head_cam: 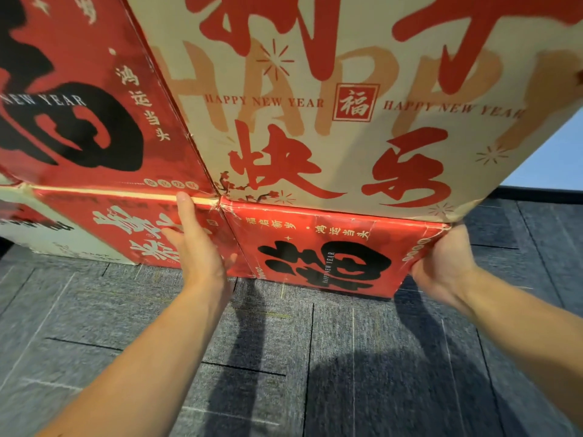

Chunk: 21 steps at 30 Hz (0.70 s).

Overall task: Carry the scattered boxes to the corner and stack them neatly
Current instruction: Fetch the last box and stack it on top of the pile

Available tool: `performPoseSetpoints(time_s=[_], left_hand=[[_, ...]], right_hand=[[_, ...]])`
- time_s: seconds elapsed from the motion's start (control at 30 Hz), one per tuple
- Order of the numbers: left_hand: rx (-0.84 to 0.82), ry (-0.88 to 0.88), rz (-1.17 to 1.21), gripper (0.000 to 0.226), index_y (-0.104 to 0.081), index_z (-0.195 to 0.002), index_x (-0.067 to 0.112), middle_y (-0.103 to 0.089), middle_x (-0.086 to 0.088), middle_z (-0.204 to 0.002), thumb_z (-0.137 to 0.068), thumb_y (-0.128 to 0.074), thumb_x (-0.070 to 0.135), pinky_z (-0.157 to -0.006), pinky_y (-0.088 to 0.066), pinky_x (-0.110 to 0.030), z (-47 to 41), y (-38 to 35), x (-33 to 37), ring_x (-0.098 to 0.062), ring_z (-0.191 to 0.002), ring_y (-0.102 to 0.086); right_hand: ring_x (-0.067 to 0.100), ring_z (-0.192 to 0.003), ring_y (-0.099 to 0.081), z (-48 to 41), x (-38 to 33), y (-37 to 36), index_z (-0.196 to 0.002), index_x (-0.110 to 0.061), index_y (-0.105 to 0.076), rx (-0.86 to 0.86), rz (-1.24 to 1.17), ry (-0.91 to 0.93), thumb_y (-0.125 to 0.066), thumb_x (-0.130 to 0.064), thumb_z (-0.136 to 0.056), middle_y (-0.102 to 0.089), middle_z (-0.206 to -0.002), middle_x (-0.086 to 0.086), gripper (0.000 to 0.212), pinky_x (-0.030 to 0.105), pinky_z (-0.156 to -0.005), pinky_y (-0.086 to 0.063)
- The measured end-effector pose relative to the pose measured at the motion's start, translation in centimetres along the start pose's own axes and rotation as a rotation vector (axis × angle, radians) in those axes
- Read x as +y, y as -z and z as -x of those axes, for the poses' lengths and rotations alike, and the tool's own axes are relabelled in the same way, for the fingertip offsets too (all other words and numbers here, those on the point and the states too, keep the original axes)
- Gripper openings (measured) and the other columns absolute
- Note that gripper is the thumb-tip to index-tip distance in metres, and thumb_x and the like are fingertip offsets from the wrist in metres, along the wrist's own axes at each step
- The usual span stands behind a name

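Frame edges cut off the far ends of both boxes, so their long axes cannot be told. The cream-topped box (315,74) stands on the carpet (315,357), red side facing the person, touching the red-topped box (79,121). The left hand (195,247) lies flat against that neighbour. The right hand (441,263) grips the cream-topped box's near corner, fingertips hidden.

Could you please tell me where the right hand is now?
In the head view, the right hand grips the right edge of the lower-right red box, just beneath the beige box.
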State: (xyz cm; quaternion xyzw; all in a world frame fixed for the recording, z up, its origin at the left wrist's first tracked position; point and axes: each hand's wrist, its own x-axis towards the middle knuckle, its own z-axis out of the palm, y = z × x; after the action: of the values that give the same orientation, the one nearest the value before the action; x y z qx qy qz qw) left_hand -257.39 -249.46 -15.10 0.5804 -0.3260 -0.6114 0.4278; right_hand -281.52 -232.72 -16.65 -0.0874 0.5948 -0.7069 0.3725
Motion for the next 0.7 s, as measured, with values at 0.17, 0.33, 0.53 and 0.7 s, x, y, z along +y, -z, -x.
performPoseSetpoints(time_s=[0.17, 0.33, 0.53, 0.7], left_hand=[[0.016, -0.002, 0.003, 0.118, -0.034, -0.157, 0.049, -0.054, 0.008, -0.154, -0.055, -0.05, 0.105, -0.084, -0.058, -0.046, -1.3, 1.1, 0.7, -0.015, -0.125, -0.059], [0.033, -0.002, 0.035, 0.119, -0.029, -0.161, 0.047, -0.048, 0.008, -0.159, -0.059, -0.049, 0.104, -0.093, -0.057, -0.05, -1.9, 1.7, 1.3, -0.018, -0.13, -0.056], [0.045, -0.015, 0.026, 0.138, -0.033, -0.158, 0.05, -0.043, 0.008, -0.164, -0.036, -0.05, 0.113, -0.111, -0.041, -0.064, -3.0, 2.2, 0.8, -0.023, -0.147, -0.044], [0.06, -0.025, -0.046, 0.122, -0.028, -0.159, 0.051, -0.036, 0.011, -0.167, -0.052, -0.04, 0.107, -0.116, -0.034, -0.067, -2.0, 1.9, 1.2, -0.025, -0.153, -0.034]], right_hand=[[0.026, -0.116, -0.073, -0.3, 0.8, -1.1, -0.147, -0.016, -0.055, -0.017, 0.031, -0.02, -0.028, -0.038, -0.113, -0.074, -0.128, 0.011, 0.049, 0.04, -0.087, -0.06], [0.029, -0.12, -0.07, -0.6, 1.6, -2.5, -0.151, -0.017, -0.05, -0.006, 0.036, -0.001, -0.029, -0.036, -0.111, -0.073, -0.131, 0.012, 0.049, 0.05, -0.099, -0.058], [0.025, -0.115, -0.073, -0.2, 1.6, -2.9, -0.149, -0.02, -0.052, 0.047, 0.045, -0.033, -0.025, -0.044, -0.112, -0.075, -0.127, 0.009, 0.052, 0.039, -0.085, -0.061], [0.017, -0.104, -0.076, 1.0, 0.6, -3.4, -0.14, -0.026, -0.061, 0.106, 0.172, -0.095, -0.024, -0.041, -0.113, -0.08, -0.113, 0.0, 0.048, 0.032, -0.076, -0.056]])
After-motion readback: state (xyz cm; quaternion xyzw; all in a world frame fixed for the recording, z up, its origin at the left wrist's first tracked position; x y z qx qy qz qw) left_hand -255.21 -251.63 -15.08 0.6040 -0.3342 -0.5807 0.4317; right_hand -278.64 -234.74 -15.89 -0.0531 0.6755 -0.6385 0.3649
